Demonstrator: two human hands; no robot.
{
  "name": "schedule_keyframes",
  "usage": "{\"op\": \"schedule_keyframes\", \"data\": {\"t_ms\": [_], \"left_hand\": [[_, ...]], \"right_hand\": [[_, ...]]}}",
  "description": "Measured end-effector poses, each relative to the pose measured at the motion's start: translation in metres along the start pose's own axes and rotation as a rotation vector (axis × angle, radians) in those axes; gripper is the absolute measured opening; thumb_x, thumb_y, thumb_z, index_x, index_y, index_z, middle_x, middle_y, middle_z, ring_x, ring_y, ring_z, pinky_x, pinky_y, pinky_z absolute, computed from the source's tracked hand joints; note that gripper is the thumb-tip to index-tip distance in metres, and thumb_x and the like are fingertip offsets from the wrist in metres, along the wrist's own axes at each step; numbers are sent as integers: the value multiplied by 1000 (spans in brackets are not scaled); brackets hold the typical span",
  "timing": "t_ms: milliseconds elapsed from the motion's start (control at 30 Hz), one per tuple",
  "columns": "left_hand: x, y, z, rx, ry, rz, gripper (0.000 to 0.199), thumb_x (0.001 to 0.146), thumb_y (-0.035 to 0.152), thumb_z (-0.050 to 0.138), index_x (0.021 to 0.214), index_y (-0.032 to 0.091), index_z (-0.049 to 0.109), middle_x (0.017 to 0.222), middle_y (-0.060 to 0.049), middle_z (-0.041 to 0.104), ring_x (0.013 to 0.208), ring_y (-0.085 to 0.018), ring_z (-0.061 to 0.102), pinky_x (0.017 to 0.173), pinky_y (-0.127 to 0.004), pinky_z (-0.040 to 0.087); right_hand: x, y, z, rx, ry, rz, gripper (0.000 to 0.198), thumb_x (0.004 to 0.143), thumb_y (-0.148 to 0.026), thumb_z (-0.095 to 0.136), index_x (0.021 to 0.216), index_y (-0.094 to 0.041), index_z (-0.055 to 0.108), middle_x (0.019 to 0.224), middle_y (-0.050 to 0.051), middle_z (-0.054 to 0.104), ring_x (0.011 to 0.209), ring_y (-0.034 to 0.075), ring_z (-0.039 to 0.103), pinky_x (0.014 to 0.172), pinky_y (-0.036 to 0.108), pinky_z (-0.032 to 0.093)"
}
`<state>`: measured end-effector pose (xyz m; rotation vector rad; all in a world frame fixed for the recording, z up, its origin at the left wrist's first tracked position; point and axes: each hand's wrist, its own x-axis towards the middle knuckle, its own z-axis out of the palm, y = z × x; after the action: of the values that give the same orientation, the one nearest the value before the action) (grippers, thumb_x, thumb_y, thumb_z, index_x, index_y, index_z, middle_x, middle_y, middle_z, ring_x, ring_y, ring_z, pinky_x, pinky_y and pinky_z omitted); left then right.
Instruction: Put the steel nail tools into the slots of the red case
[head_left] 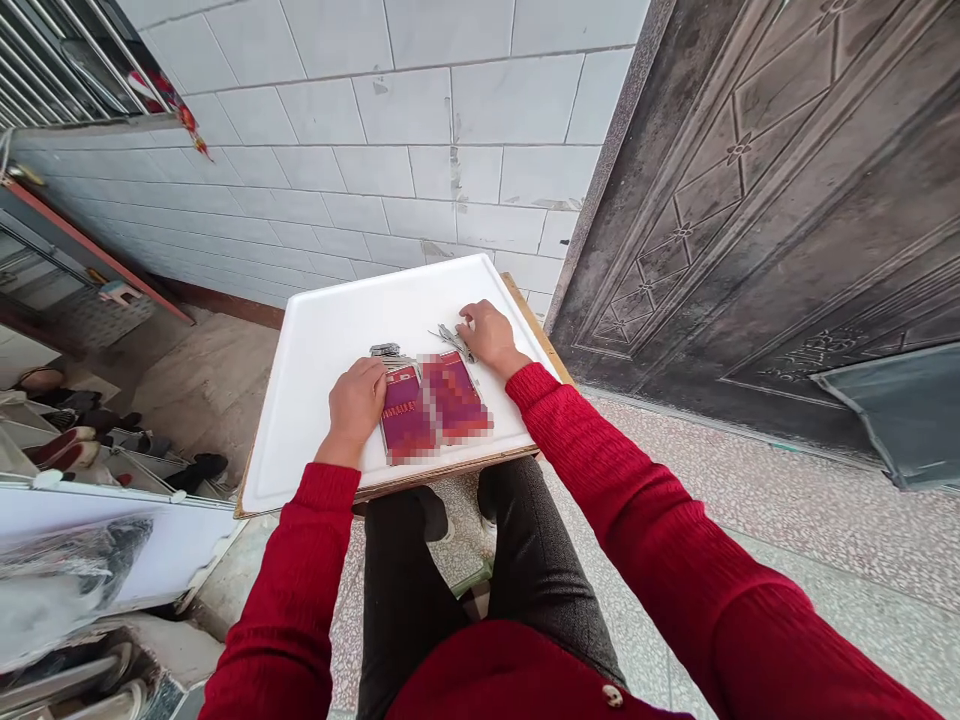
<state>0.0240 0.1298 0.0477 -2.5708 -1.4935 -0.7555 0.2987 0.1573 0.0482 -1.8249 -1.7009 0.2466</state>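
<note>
A red and purple packet or booklet [401, 412], laid out in two halves and partly blurred, lies near the front edge of a white board [322, 345]. My left hand [356, 400] is at its left edge, fingers curled together over the upper left corner; the thumb is hidden. Thin grey strips or pins [455, 342] lie in a small heap beyond the right half. Over that heap is my right hand [487, 335], its fingers bent into a pinch; what they hold is too small to name. Another grey metallic bundle [385, 350] rests just beyond my left fingertips.
The board sits on a wooden tabletop [536, 325] in front of my legs. A tiled wall [405, 110] stands behind it, and a dark carved door [712, 200] on the right. Shoes [71, 445] fill a rack at left. A grey cloth [900, 415] hangs at the door.
</note>
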Motion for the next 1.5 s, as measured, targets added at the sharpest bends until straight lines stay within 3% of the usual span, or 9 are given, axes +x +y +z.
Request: {"op": "schedule_keyframes", "data": {"t_ms": [367, 467, 567, 733, 833, 1233, 1500], "left_hand": [[-3, -4, 0, -18, -29, -18, 35, 101, 20, 41, 114, 24, 74, 130, -6, 74, 118, -22, 70, 97, -35, 58], [-1, -12, -1, 13, 45, -99, 37, 100, 19, 41, 122, 23, 71, 135, -8, 72, 122, -24, 68, 96, -37, 58], [3, -22, -4, 42, 94, -130, 34, 98, 20, 44, 117, 24, 72, 133, -8, 73, 116, -25, 70, 90, -38, 58], [13, -32, -12, 95, -26, 17, 33, 98, 22, 50, 122, 24, 72, 132, -8, 73, 115, -27, 69, 93, -40, 57], [16, -34, -12, 112, -113, 18, 34, 98, 26, 53, 127, 26, 70, 133, -6, 73, 114, -26, 70, 90, -38, 58], [34, -25, -5, 272, -160, 64, 28, 104, 27, 47, 91, 21, 72, 95, -7, 75, 94, -27, 70, 83, -39, 49], [32, -25, 3, 229, -70, 40, 31, 105, 27, 46, 86, 22, 70, 91, -7, 75, 89, -25, 68, 78, -38, 46]], "right_hand": [[-3, -4, -4, 2, -36, -1, 29, 99, -25, 57, 125, -17, 68, 127, 12, 66, 104, 26, 65, 87, 37, 50], [-4, -4, -3, 2, -35, -6, 29, 99, -25, 56, 125, -17, 67, 127, 12, 66, 104, 26, 65, 86, 37, 50], [-4, -4, -3, -1, -45, -8, 29, 100, -25, 55, 125, -17, 67, 127, 13, 66, 102, 26, 66, 83, 37, 50], [-3, -2, 1, -5, -36, -18, 29, 100, -25, 53, 124, -17, 68, 127, 13, 66, 99, 25, 66, 82, 36, 50], [-2, -1, 3, -2, -27, -24, 29, 100, -25, 53, 123, -18, 68, 126, 12, 66, 98, 25, 66, 81, 36, 49], [1, 0, 6, -13, -44, -15, 30, 100, -23, 51, 124, -18, 68, 124, 12, 67, 96, 24, 65, 77, 34, 48], [0, -2, 1, -48, -21, -22, 31, 97, -23, 55, 124, -17, 69, 123, 13, 68, 101, 26, 65, 81, 36, 50]]}}
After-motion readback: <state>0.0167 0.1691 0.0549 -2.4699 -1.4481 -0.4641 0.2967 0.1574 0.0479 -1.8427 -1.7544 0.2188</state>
